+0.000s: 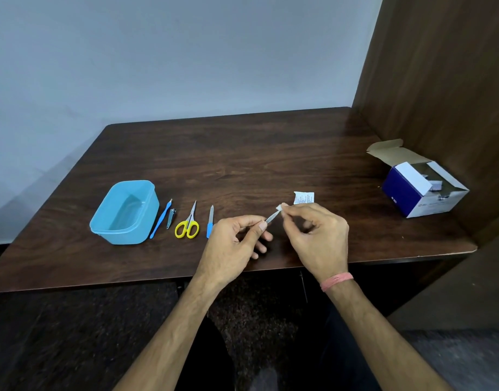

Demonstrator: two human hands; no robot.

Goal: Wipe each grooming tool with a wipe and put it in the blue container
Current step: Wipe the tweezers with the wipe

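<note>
My left hand (237,238) pinches a thin metal grooming tool (271,217) between thumb and forefinger above the table's front. My right hand (313,230) pinches a small white wipe (279,208) folded around the tool's far tip. The blue container (124,213) stands at the left with nothing inside. In a row to its right lie a blue-handled pusher (160,222), a small nail clipper (171,215), yellow-handled scissors (188,224) and a blue-handled nail file (210,221).
A torn white wipe wrapper (303,198) lies just beyond my right hand. An open blue-and-white box (420,187) of wipes stands at the right by a wooden partition (440,80). The dark wooden table (242,153) meets a grey wall behind.
</note>
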